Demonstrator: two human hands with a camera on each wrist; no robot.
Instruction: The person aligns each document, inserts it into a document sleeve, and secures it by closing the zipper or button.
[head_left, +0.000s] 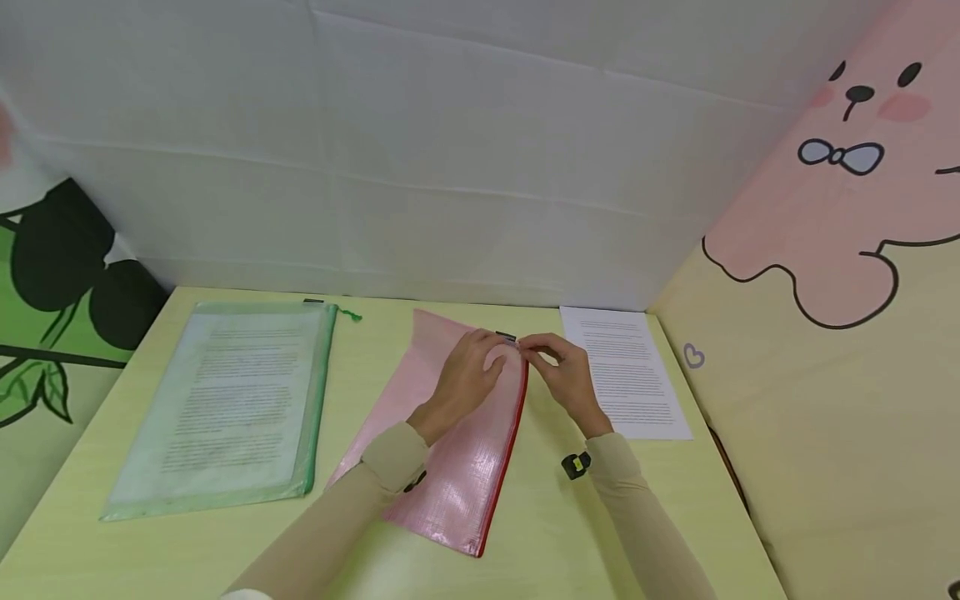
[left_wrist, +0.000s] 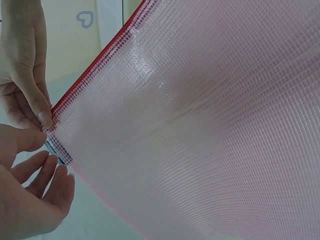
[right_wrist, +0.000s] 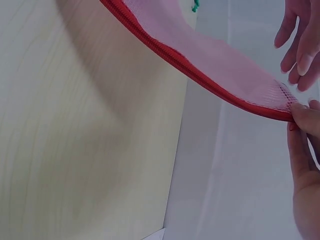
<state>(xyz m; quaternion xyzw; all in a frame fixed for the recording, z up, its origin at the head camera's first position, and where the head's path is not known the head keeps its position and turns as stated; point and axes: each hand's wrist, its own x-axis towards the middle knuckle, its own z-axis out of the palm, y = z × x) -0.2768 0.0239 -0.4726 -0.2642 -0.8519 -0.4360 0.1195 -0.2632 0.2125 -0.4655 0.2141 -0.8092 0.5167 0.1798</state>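
Note:
A pink mesh zip pouch (head_left: 450, 467) with a red zipper (right_wrist: 175, 60) along one side is raised at its far corner, above the table. My right hand (head_left: 558, 371) pinches that zipper corner between thumb and finger, as the right wrist view (right_wrist: 305, 135) shows. Close beside it, my left hand (head_left: 465, 375) hovers at the pouch's top edge near a small dark label (head_left: 506, 337). Its fingers (left_wrist: 57, 187) are loosely bent, with a gap to the thumb. Whether a fingertip brushes the mesh is hard to tell.
A green zip pouch (head_left: 318, 433) with a printed sheet (head_left: 232, 392) inside lies on the left of the table, a green pull cord (head_left: 349, 315) at its corner. Another printed sheet (head_left: 630, 375) lies at the right. A white cloth wall (head_left: 450, 167) stands behind the table (head_left: 540, 533).

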